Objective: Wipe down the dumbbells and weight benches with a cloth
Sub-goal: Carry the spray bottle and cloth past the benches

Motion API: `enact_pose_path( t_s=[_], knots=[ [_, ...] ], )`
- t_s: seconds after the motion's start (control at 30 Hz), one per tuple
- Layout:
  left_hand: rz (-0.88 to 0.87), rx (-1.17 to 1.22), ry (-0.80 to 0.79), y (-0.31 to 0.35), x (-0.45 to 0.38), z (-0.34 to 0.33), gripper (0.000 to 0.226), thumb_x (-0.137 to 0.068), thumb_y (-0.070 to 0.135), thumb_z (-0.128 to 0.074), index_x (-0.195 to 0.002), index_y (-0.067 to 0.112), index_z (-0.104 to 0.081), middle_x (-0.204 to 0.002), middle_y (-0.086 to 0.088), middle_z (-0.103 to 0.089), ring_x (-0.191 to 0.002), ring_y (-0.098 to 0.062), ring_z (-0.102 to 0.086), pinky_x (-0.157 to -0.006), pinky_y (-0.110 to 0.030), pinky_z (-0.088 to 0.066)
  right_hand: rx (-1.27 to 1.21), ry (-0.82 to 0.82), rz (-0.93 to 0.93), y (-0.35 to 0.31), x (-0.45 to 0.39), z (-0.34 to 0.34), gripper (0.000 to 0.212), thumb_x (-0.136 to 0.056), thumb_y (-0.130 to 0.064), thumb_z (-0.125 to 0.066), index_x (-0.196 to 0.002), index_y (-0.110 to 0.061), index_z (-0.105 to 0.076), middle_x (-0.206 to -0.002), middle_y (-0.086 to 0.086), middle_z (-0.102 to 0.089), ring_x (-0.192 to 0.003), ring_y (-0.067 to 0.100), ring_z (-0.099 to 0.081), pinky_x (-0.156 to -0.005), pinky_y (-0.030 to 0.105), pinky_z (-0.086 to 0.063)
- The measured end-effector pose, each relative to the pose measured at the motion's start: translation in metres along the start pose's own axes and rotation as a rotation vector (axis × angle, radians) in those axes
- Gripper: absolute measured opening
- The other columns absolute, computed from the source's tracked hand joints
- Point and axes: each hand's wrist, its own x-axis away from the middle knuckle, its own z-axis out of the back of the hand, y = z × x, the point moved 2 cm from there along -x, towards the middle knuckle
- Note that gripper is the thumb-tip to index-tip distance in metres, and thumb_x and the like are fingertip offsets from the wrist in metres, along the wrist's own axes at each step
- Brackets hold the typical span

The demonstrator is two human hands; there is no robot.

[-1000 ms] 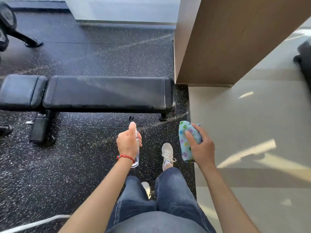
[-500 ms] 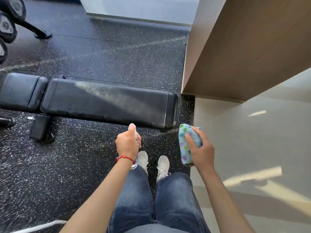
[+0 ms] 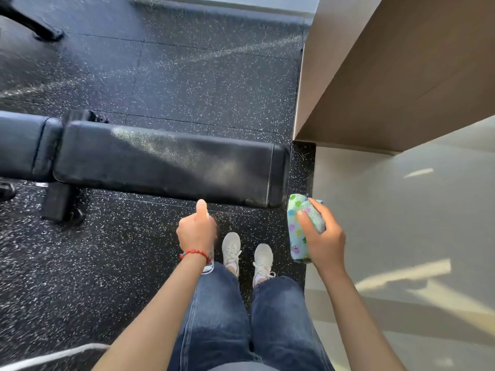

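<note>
Beside bench [image 3: 166,164] end edge: right hand [image 3: 322,241] grips cloth [image 3: 297,231].

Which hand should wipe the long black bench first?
The right hand, probably. It already grips the folded light-blue cloth with coloured spots beside the padded black bench. The left hand grips a clear spray bottle.

The black weight bench [image 3: 166,167] lies across the way just ahead of the shoes [image 3: 247,254]. Speckled floor [image 3: 209,84] beyond it is open. At right, a brown wall panel [image 3: 388,76] stands close to the bench end.
</note>
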Motion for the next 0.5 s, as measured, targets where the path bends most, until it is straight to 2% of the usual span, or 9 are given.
enact_pose_path(
  t_s=[0.1,0.2,0.27,0.37,0.5],
  knots=[
    [0.03,0.02,0.029,-0.001,-0.005,0.004,0.061,-0.079,0.051,-0.036,-0.041,0.008,-0.056,-0.038,-0.005,-0.053,-0.046,-0.026,-0.057,-0.067,-0.039,-0.052,0.006,-0.022,0.031,-0.007,-0.01,-0.008,0.042,-0.075,-0.041,-0.058,-0.113,-0.024,-0.062,-0.101,-0.012,-0.063,-0.089,0.004,-0.057,-0.07,-0.003,-0.038],
    [0.058,0.062,0.049,-0.001,-0.009,0.009,0.056,-0.076,0.046,-0.037,-0.04,0.008,-0.055,-0.036,-0.005,-0.051,-0.043,-0.026,-0.053,-0.066,-0.044,-0.053,0.034,-0.065,0.062,-0.013,-0.021,-0.016,0.031,-0.083,-0.031,-0.065,-0.113,-0.022,-0.062,-0.099,-0.012,-0.062,-0.086,0.002,-0.057,-0.07,-0.002,-0.039],
    [0.084,0.108,0.07,-0.002,-0.012,0.014,0.052,-0.074,0.043,-0.039,-0.037,0.011,-0.055,-0.036,-0.006,-0.051,-0.043,-0.026,-0.052,-0.066,-0.047,-0.052,0.054,-0.095,0.081,-0.018,-0.026,-0.022,0.028,-0.085,-0.026,-0.066,-0.112,-0.023,-0.062,-0.099,-0.011,-0.063,-0.087,0.004,-0.058,-0.072,0.003,-0.042],
    [0.113,0.143,0.099,-0.004,-0.021,0.026,0.053,-0.074,0.043,-0.039,-0.036,0.011,-0.054,-0.036,-0.006,-0.051,-0.044,-0.027,-0.052,-0.067,-0.047,-0.054,0.069,-0.136,0.089,-0.027,-0.031,-0.036,0.028,-0.084,-0.027,-0.066,-0.112,-0.025,-0.062,-0.1,-0.009,-0.063,-0.088,0.007,-0.059,-0.075,0.016,-0.047],
    [0.151,0.153,0.154,-0.003,-0.042,0.049,0.061,-0.077,0.05,-0.036,-0.036,0.009,-0.055,-0.035,-0.006,-0.051,-0.045,-0.026,-0.054,-0.07,-0.043,-0.053,0.074,-0.181,0.091,-0.044,-0.033,-0.064,0.029,-0.084,-0.029,-0.066,-0.112,-0.028,-0.061,-0.101,-0.011,-0.061,-0.09,0.008,-0.059,-0.073,0.013,-0.045]
  ],
)
